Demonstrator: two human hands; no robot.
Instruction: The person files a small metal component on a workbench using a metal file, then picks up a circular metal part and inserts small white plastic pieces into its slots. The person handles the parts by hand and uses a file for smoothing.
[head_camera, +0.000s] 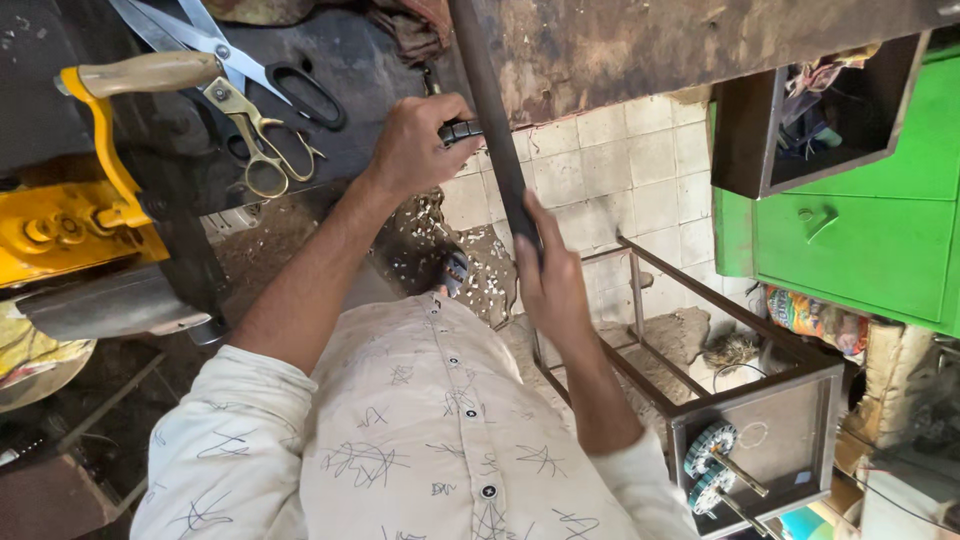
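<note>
A long dark metal bar (487, 90) runs down from the top edge past a rusty workbench edge (640, 40). My right hand (548, 275) is closed around the bar's lower end. My left hand (418, 145) grips a small dark tool (460, 131) pressed against the bar's side, just below the bench edge. Both forearms come up out of the rolled sleeves of a pale patterned shirt (420, 430).
Large scissors (225, 50) and small brass scissors (260, 140) lie on the dark bench at left, beside a yellow machine with a wooden handle (90, 170). A metal frame stand (700, 320) sits on the tiled floor; a green cabinet (860, 230) stands right.
</note>
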